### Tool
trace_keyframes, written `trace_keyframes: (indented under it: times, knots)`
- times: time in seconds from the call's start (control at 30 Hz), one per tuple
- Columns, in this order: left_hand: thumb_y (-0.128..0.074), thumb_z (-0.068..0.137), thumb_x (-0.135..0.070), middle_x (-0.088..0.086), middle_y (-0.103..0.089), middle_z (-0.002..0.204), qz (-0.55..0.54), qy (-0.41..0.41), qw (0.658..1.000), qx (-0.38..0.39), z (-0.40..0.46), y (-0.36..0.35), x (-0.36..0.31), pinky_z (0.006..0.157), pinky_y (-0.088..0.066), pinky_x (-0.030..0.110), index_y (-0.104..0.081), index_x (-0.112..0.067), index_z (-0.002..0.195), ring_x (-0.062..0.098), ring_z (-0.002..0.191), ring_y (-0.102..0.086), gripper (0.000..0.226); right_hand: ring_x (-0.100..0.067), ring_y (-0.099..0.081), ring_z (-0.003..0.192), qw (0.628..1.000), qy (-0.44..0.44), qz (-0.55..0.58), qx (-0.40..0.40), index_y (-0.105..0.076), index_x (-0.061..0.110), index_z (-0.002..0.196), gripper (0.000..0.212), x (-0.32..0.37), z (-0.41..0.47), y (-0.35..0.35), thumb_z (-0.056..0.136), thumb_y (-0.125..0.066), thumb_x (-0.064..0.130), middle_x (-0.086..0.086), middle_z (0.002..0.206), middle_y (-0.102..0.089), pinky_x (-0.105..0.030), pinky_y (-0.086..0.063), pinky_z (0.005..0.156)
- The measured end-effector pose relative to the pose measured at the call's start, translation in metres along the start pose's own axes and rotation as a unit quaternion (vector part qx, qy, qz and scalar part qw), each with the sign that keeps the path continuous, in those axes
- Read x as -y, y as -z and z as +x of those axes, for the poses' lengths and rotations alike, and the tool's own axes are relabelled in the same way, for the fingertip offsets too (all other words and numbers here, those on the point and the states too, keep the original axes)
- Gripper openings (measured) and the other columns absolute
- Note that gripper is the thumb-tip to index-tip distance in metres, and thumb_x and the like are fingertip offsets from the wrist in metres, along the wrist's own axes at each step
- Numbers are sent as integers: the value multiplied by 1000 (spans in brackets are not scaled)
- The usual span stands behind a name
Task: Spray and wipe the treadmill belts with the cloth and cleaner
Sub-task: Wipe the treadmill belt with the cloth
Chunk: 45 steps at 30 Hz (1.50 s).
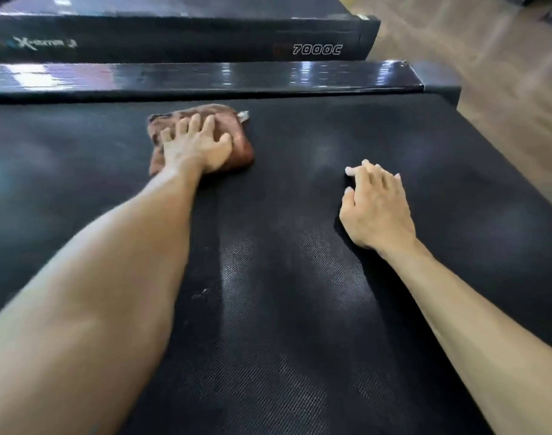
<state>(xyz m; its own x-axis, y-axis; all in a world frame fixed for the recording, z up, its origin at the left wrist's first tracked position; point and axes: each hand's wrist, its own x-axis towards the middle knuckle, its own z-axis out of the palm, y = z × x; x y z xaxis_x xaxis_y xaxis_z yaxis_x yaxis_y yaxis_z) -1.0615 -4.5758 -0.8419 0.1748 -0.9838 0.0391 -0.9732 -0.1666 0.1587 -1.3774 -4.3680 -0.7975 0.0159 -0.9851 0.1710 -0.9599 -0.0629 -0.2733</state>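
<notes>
A black textured treadmill belt (284, 309) fills most of the view. On it, toward the far left, lies a folded brown cloth (237, 146) with a small white tag at its far corner. My left hand (194, 146) presses flat on the cloth with fingers spread. My right hand (375, 205) rests on the bare belt to the right, fingers loosely bent and fingertips touching the surface, holding nothing. No cleaner bottle is in view.
A glossy black side rail (205, 76) borders the belt's far edge. Beyond it stands a second treadmill's side panel (174, 39) marked 7000C. Wooden floor (503, 73) shows at the upper right, past the belt's end.
</notes>
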Motion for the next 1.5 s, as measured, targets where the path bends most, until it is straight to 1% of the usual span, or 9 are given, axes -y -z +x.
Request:
trace_keyframes:
  times: [0.1, 0.4, 0.63, 0.8, 1.07, 1.23, 1.33, 1.4, 1.5]
  knots:
    - [-26, 100, -59, 1, -10, 172, -2, -99, 995, 31, -151, 73, -108, 123, -6, 51, -19, -30, 163, 23, 157, -7, 69, -25, -19, 156, 1000, 10, 7, 6, -41, 17, 153, 46, -4, 1, 1, 107, -35, 26, -8, 167, -29, -44, -5, 129]
    - [-24, 98, -66, 0, -12, 171, -1, 57, 998, 26, -180, 78, 13, 125, -7, 51, -20, -34, 162, 20, 157, -8, 71, -25, -18, 156, 1000, 7, 10, 7, -40, 17, 153, 47, -1, -1, 0, 107, -35, 28, -8, 167, -27, -44, -4, 129]
    - [-25, 93, -63, -2, -19, 170, -21, -96, 995, -7, -331, 59, -88, 126, -5, 46, -26, -34, 160, 19, 157, -11, 73, -28, -24, 154, 1000, 14, 23, -9, -44, 14, 151, 47, 0, -2, 2, 106, -39, 26, -14, 164, -32, -47, -9, 128]
    - [-16, 93, -69, -8, -3, 172, -14, -29, 999, 8, -424, 76, -63, 127, 2, 42, -13, -39, 162, 12, 158, 6, 75, -26, -15, 158, 998, 12, 38, 41, -38, 14, 157, 50, 5, -12, 19, 109, -35, 25, -14, 168, -25, -45, -4, 129]
    - [-23, 99, -67, -6, -4, 172, -27, 64, 997, 33, -323, 85, -28, 126, 1, 46, -11, -39, 162, 14, 158, 4, 71, -15, -4, 159, 989, 83, 66, 99, -27, 17, 162, 54, 39, -66, 46, 109, -35, 26, -2, 171, -19, -46, 7, 128]
    - [-4, 91, -66, -13, 17, 166, -72, 11, 997, 15, -386, 76, -51, 123, 18, 36, 5, -40, 160, 8, 155, 18, 74, -12, -9, 159, 978, 159, 124, 58, -37, 14, 159, 52, 66, -81, 53, 107, -34, 19, -1, 169, -28, -36, 11, 127]
    - [-38, 106, -34, -17, -11, 164, -251, 18, 968, -8, -382, 88, -43, 126, 0, 25, -29, -30, 159, 6, 156, -11, 54, -11, -14, 158, 969, 194, 137, 63, -42, 12, 157, 60, 92, -93, 44, 100, -25, 23, -1, 167, -32, -36, 16, 124]
    - [-43, 103, -20, -11, -35, 161, -251, 19, 966, -60, -380, 89, -17, 120, -12, 19, -47, -23, 152, 5, 151, -28, 49, -10, -13, 158, 965, 221, 106, 89, -38, 11, 158, 69, 104, -102, 36, 97, -15, 31, -1, 169, -29, -40, 22, 122]
    - [-21, 95, -41, -17, -22, 166, -134, -42, 989, -37, -394, 86, 16, 125, 3, 25, -33, -29, 159, -2, 154, -6, 66, -9, -4, 159, 966, 232, 31, 110, -24, 12, 164, 84, 108, -113, 24, 91, 1, 46, 0, 172, -15, -51, 26, 120]
